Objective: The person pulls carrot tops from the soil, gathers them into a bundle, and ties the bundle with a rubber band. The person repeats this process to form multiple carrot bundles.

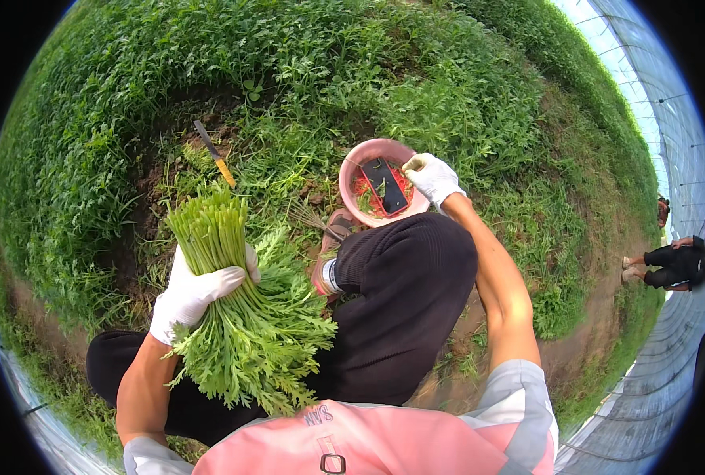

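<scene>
Leafy greens [241, 317], bundled into one thick bunch, sit in your left hand [194, 293]: its white-gloved fingers wrap tightly round the stems about midway, so that the pale cut ends point up and away from you and the feathery leaves hang down toward your lap. Around you spreads the bed of growing greens [329, 71], the largest element of the view, with a patch of bare soil [158, 170] just beyond the bunch. Your black trousers [400, 309] fill the centre, one knee raised between the bunch and the bowl. Your pink and grey shirt [368, 443] closes the lower edge. At far right a second person [673, 265] crouches beside the greenhouse's plastic wall [669, 119], well apart from you. A pink bowl [372, 182] rests on the ground just past your knee; it holds red bands and a flat black rectangular object [384, 186]. Your right hand [433, 178], also gloved in white, lies at the bowl's right rim, its fingers curled loosely; whether they pinch anything cannot be told. A knife [214, 153] with a yellow handle lies on the soil above the bunch, apart from both hands.
</scene>
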Available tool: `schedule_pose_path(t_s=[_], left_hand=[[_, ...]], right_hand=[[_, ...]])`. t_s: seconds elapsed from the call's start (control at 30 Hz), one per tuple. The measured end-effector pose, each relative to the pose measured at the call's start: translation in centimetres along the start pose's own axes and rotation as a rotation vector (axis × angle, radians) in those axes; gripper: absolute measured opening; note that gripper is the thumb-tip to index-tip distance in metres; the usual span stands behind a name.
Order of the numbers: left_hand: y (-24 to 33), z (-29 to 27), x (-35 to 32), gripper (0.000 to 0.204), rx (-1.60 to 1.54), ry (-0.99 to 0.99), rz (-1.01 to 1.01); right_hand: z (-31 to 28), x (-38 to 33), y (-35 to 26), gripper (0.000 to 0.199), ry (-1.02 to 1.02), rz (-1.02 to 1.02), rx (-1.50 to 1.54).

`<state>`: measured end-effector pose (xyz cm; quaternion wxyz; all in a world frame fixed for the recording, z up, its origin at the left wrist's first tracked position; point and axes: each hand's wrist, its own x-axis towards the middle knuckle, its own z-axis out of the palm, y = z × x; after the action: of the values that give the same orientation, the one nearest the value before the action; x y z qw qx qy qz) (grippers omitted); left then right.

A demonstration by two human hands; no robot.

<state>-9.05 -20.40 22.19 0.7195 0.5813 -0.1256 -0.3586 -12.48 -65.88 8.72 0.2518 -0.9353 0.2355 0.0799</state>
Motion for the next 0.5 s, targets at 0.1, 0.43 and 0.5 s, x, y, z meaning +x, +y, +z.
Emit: schedule_pose_path(t_s=[0.1, 0.43, 0.5], left_hand=[[0.5, 1.0, 0.0, 0.066, -0.006, -0.049, 0.017], [1.1, -1.7, -1.6, 0.050, -0.416, -0.174, 0.039], [1.1, -2.6, -1.8, 0.055, -0.432, -0.165, 0.023]], right_hand=[[-1.6, -0.3, 0.1, 0.026, -0.036, -0.036, 0.114], [-5.5, -9.4, -23.5, 0.011, -0.484, -0.501, 0.569], [-4.2, -11.2, -27.2, 0.011, -0.531, -0.497, 0.704]])
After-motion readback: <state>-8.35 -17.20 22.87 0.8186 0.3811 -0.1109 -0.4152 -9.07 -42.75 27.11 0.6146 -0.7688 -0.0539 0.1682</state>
